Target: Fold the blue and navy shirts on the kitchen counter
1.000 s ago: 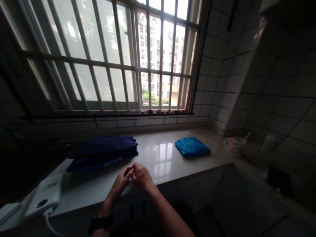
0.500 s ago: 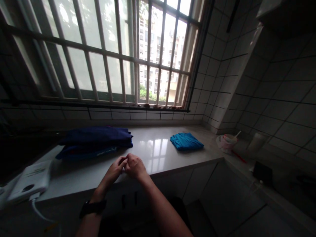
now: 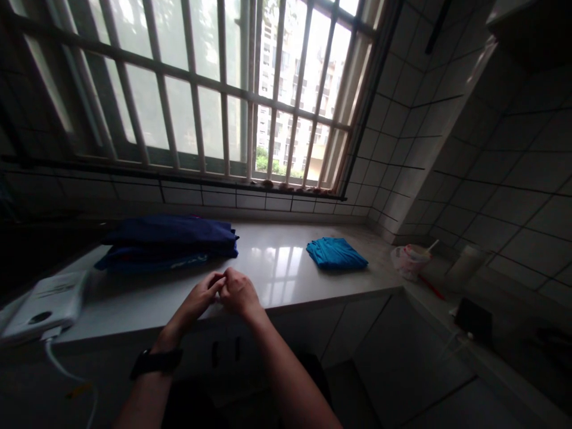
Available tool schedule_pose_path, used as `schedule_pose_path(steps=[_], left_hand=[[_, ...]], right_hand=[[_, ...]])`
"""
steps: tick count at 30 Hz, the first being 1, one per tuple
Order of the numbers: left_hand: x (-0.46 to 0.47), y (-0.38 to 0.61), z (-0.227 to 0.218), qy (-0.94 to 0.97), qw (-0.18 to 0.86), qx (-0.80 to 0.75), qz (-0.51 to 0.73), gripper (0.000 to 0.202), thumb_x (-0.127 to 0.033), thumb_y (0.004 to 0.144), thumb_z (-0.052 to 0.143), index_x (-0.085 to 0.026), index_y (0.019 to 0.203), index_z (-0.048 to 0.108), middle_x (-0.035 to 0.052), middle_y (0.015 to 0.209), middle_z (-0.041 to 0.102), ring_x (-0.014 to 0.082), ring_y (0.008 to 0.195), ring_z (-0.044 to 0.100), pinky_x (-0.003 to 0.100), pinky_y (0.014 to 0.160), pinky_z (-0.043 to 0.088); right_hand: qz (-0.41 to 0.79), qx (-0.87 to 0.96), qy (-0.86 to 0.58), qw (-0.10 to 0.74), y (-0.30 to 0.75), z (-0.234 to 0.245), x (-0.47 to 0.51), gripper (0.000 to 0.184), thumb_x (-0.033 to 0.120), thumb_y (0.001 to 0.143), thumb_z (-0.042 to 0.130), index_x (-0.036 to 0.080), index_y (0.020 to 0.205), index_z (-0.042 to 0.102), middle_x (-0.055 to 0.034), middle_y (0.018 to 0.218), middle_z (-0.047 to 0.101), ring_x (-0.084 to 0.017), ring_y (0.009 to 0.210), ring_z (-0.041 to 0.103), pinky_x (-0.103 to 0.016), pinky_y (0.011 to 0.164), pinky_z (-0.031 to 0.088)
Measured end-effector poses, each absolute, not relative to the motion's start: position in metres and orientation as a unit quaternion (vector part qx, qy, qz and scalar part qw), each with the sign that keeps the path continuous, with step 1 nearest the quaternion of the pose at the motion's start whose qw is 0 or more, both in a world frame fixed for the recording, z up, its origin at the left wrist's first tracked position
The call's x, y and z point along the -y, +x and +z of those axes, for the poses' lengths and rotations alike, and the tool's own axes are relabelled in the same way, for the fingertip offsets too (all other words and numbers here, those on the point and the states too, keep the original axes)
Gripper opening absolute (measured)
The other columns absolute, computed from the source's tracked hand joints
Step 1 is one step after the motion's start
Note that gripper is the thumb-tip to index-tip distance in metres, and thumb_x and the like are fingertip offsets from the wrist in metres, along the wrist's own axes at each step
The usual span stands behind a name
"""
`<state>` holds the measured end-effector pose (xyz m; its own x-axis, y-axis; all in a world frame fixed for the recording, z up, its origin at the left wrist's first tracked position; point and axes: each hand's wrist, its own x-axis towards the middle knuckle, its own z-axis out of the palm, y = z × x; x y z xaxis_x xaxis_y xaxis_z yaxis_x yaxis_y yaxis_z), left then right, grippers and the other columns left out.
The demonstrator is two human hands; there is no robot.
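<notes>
My left hand and my right hand meet fingertip to fingertip over the front edge of a pale glossy counter. Both have the fingers curled together; whether anything sits between them is hidden. A black watch is on my left wrist. A stack of folded dark blue cloth lies on the counter behind and left of my hands. A smaller folded bright blue cloth lies to the right, well apart from my hands.
A white device with a cable lies at the counter's left end. A barred window fills the back wall. On the right ledge stand a small bagged cup with a straw, a pale cup and a dark object. Tiled walls close the right side.
The view has shifted, so the counter and cloths sit a little higher and further left. My hands stay joined at the counter's edge; nothing has been picked up or let go.
</notes>
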<state>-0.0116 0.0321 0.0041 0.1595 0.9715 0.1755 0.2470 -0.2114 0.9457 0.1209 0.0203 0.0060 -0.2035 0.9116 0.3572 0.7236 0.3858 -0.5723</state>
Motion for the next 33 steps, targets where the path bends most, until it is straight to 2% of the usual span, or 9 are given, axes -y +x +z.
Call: schedule_pose_path(steps=[4,12,16,20,23,27,30,33], left_hand=[[-0.033,-0.011,0.004,0.644,0.404,-0.473,0.445,0.06,-0.072,0.061,0.067,-0.018,0.088,0.066,0.0071,0.085,0.072,0.0249,0.077,0.065,0.032,0.064,0.052],[-0.03,-0.011,0.006,0.646,0.406,-0.476,0.437,0.059,-0.072,0.061,0.066,-0.019,0.088,0.065,0.004,0.079,0.068,0.0225,0.07,0.063,0.031,0.058,0.05],[-0.025,-0.008,0.009,0.655,0.421,-0.476,0.409,0.053,-0.069,0.067,0.062,-0.018,0.083,0.064,0.0018,0.071,0.064,0.0188,0.062,0.059,0.03,0.058,0.048],[-0.025,-0.008,0.01,0.664,0.425,-0.468,0.398,0.05,-0.068,0.067,0.062,-0.019,0.078,0.063,0.0016,0.069,0.063,0.0183,0.061,0.058,0.03,0.059,0.047],[-0.025,-0.009,0.009,0.664,0.428,-0.465,0.4,0.05,-0.069,0.067,0.063,-0.019,0.076,0.063,0.0018,0.069,0.063,0.0193,0.062,0.059,0.031,0.059,0.048],[-0.024,-0.009,0.009,0.669,0.416,-0.472,0.397,0.049,-0.067,0.069,0.063,-0.019,0.078,0.063,0.0021,0.07,0.064,0.0193,0.063,0.06,0.031,0.062,0.048],[-0.022,-0.007,0.01,0.671,0.417,-0.475,0.388,0.049,-0.067,0.068,0.063,-0.019,0.078,0.063,0.0012,0.069,0.064,0.0192,0.062,0.06,0.032,0.063,0.048],[-0.023,-0.007,0.011,0.665,0.43,-0.472,0.387,0.05,-0.069,0.066,0.063,-0.019,0.076,0.063,0.0006,0.067,0.062,0.0191,0.061,0.06,0.032,0.062,0.049]], right_hand=[[0.138,0.764,-0.541,0.324,0.122,0.004,-0.022,0.008,0.017,0.095,0.05,0.021,0.098,0.055,-0.0074,0.096,0.07,-0.02,0.087,0.066,-0.028,0.075,0.047],[0.13,0.783,-0.542,0.277,0.122,0.01,-0.022,0.012,0.023,0.096,0.048,0.021,0.102,0.058,-0.0085,0.098,0.073,-0.021,0.088,0.069,-0.028,0.074,0.047],[0.118,0.762,-0.588,0.244,0.162,0.043,-0.027,0.022,0.023,0.093,0.05,0.021,0.112,0.06,-0.0077,0.1,0.075,-0.022,0.094,0.069,-0.029,0.079,0.048],[0.089,0.669,-0.713,0.189,0.244,0.09,-0.043,0.032,0.027,0.096,0.048,0.023,0.126,0.059,-0.0064,0.116,0.073,-0.019,0.11,0.066,-0.026,0.088,0.048],[0.072,0.601,-0.782,0.153,0.308,0.107,-0.053,0.034,0.026,0.095,0.05,0.017,0.126,0.061,-0.0134,0.126,0.07,-0.023,0.116,0.065,-0.028,0.092,0.048],[0.056,0.495,-0.859,0.119,0.369,0.095,-0.051,0.041,0.032,0.097,0.047,0.01,0.129,0.061,-0.0234,0.126,0.067,-0.029,0.114,0.067,-0.037,0.091,0.052],[0.054,0.466,-0.877,0.109,0.392,0.075,-0.046,0.044,0.039,0.098,0.048,0.012,0.129,0.064,-0.0231,0.126,0.067,-0.03,0.116,0.067,-0.038,0.092,0.052],[0.055,0.476,-0.87,0.114,0.402,0.067,-0.047,0.037,0.035,0.096,0.052,0.015,0.12,0.07,-0.0202,0.123,0.07,-0.029,0.114,0.068,-0.036,0.091,0.052]])
